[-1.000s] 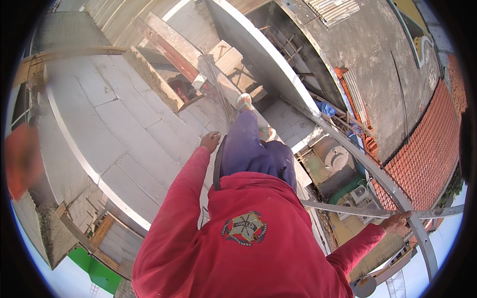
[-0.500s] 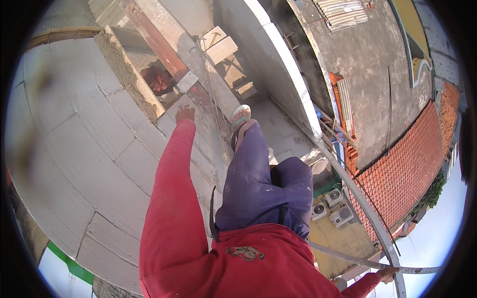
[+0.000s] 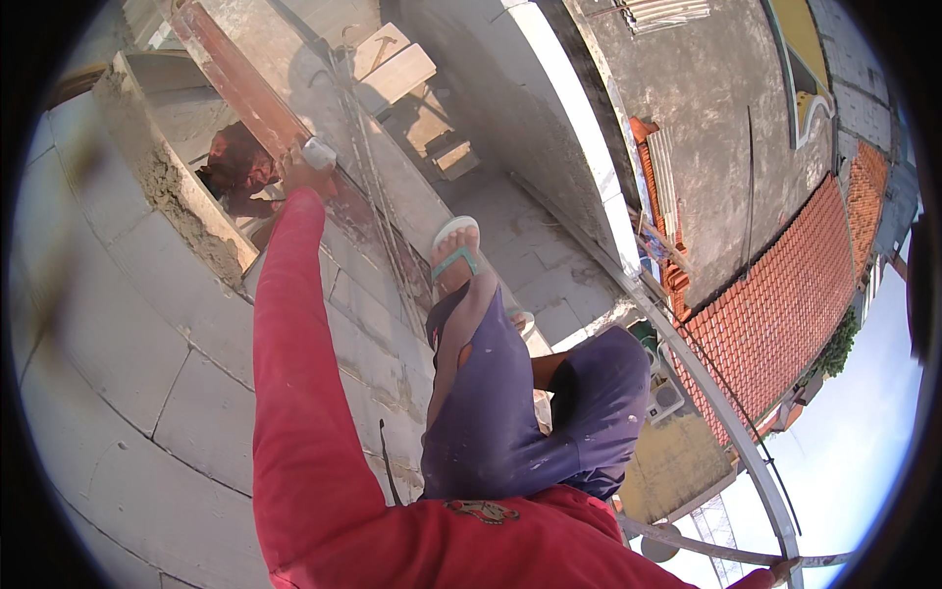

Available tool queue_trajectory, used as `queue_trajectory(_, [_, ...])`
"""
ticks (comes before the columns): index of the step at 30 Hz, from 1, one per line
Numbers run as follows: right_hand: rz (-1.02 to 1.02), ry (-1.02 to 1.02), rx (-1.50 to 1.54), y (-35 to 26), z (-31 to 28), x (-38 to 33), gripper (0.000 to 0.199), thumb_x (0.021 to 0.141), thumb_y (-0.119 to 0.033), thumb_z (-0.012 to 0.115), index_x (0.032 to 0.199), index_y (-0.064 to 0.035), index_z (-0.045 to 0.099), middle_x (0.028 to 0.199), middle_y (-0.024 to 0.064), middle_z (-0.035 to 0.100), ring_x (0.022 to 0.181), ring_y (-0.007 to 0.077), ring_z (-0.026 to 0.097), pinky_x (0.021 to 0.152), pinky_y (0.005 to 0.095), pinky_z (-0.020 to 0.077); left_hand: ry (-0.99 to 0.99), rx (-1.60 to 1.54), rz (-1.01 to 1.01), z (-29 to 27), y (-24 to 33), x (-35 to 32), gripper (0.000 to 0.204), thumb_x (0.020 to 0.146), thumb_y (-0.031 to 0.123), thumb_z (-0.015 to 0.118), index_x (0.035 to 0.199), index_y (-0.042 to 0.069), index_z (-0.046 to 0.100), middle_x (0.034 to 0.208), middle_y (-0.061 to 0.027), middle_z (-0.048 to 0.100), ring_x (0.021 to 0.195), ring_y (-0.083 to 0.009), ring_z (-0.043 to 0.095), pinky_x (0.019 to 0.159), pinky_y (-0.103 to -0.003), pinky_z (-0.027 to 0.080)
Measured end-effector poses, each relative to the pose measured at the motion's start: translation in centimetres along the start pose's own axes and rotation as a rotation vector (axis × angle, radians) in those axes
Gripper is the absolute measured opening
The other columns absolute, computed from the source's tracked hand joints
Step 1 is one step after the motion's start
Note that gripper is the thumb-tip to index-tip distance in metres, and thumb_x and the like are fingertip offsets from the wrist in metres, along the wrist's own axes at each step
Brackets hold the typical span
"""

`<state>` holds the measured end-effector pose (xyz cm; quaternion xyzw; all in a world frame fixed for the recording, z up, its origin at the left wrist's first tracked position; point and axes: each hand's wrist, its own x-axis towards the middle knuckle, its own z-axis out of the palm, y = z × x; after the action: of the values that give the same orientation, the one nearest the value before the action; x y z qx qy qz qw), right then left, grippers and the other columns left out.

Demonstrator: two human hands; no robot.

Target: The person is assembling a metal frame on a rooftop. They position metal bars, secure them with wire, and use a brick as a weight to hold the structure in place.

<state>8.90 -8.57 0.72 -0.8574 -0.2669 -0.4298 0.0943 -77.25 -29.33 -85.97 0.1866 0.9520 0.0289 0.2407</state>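
Observation:
My left hand [image 3: 305, 175] reaches out in a red sleeve to a reddish-brown beam [image 3: 234, 74]. Its fingers curl against the beam's edge, right beside a small pale block [image 3: 319, 154] lying across it. At the lower right, my right hand [image 3: 782, 571] closes round a grey metal rail [image 3: 723, 398], partly cut off by the picture's rim. My sandalled foot [image 3: 456, 255] rests on the ledge near the middle, with my purple trouser legs bent behind it.
Left of the beam, an opening with a rough mortar edge [image 3: 162, 177] shows a person in red [image 3: 240, 162] below. A pale block wall [image 3: 147, 314] curves along the left. A hammer [image 3: 384, 47] lies on boards [image 3: 397, 79] lower down. Tiled roofs [image 3: 775, 304] lie far below, right.
My left hand has moved forward from the wall top to the beam beside the pale block. The view has shifted, and more of the person in the opening shows. My right hand stays on the rail.

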Motion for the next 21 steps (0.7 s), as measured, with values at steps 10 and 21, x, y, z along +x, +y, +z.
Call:
queue_trajectory(10, [0.002,-0.048,0.048,-0.5,1.7,-3.7,0.087,0.07,-0.073,0.068,0.09,0.0119,0.063,0.084,0.0204,0.064,0.07,0.0287,0.064,0.059,0.0396,0.0536,-0.016,0.267,0.178,-2.0,0.2,0.5,0.089,0.064,0.043,0.08,0.132,0.005,0.037,0.126,-0.0235,0.052,0.118,-0.0401,0.053,0.096,-0.045,0.046])
queue_trajectory(21, [0.083,-0.121,0.109,2.0,1.1,-0.4,0.082,0.069,-0.071,0.071,0.083,0.0097,0.065,0.075,0.0164,0.066,0.065,0.0248,0.064,0.058,0.0377,0.053,-0.092,-0.291,-0.023,-10.8,-0.9,-9.3,0.08,0.062,0.036,0.082,0.121,-0.004,0.044,0.108,-0.0226,0.063,0.101,-0.0341,0.064,0.087,-0.042,0.05])
